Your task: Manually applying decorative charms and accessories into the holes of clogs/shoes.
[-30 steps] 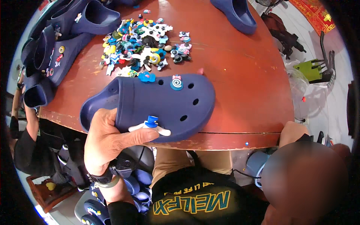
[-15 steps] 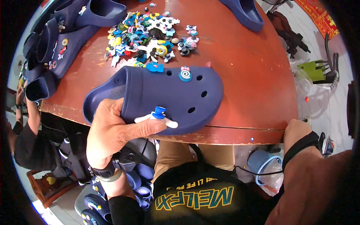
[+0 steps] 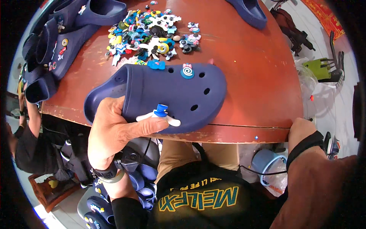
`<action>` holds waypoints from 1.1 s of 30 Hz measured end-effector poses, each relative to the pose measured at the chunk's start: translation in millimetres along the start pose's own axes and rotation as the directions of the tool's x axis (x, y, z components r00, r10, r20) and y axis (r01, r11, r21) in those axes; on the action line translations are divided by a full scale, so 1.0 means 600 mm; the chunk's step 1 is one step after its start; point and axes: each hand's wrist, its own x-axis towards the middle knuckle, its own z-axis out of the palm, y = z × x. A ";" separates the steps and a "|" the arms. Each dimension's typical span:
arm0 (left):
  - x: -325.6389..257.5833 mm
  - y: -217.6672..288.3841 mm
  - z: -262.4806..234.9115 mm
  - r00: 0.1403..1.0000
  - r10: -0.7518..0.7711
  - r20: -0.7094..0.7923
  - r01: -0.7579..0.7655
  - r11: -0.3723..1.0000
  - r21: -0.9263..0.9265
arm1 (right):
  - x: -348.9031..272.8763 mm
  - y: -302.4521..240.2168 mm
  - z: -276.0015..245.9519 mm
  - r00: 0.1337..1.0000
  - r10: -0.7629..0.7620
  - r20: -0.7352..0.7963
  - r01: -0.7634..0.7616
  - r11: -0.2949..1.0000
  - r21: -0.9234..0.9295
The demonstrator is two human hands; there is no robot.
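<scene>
My left hand (image 3: pixel 112 124) grips a dark blue clog (image 3: pixel 164 86) at its heel opening, near the table's front edge. The thumb presses on a white charm with a blue hat (image 3: pixel 161 110) on the clog's near side. A swirl lollipop charm (image 3: pixel 187 71) with a pink bow and a blue charm (image 3: pixel 156 64) are also on the clog. Several holes in its toe part hold nothing. At the table's right edge is my right hand (image 3: pixel 301 130), apart from the clog; its fingers are hidden.
Beyond the clog lies a heap of colourful charms (image 3: pixel 152 38) on the red-brown table (image 3: pixel 251 87). More dark blue clogs (image 3: pixel 72 49) are piled at the left, and another clog (image 3: pixel 249 13) lies at the far right. A blue bucket (image 3: pixel 263 162) stands below. At the left is another person's arm (image 3: pixel 33 118).
</scene>
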 end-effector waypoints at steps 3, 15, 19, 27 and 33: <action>0.005 -0.004 -0.005 1.000 0.003 -0.002 -0.003 0.999 0.033 | -0.001 -0.001 -0.002 1.000 0.002 -0.001 -0.002 1.000 0.004; -0.003 -0.009 -0.004 1.000 0.001 0.001 -0.001 1.000 0.008 | -0.007 -0.001 -0.001 1.000 0.011 0.009 -0.011 1.000 0.004; 0.002 0.000 0.003 0.999 0.045 -0.029 -0.046 0.999 -0.023 | -0.002 -0.003 -0.006 1.000 0.019 -0.002 -0.019 1.000 0.006; 0.001 -0.005 -0.006 0.996 0.081 0.028 -0.083 0.993 0.082 | 0.001 -0.003 -0.008 1.000 0.010 0.013 -0.010 1.000 0.013; 0.003 -0.001 -0.001 1.000 0.003 -0.007 -0.002 0.999 0.036 | 0.002 -0.004 -0.011 1.000 0.007 0.007 -0.008 1.000 0.013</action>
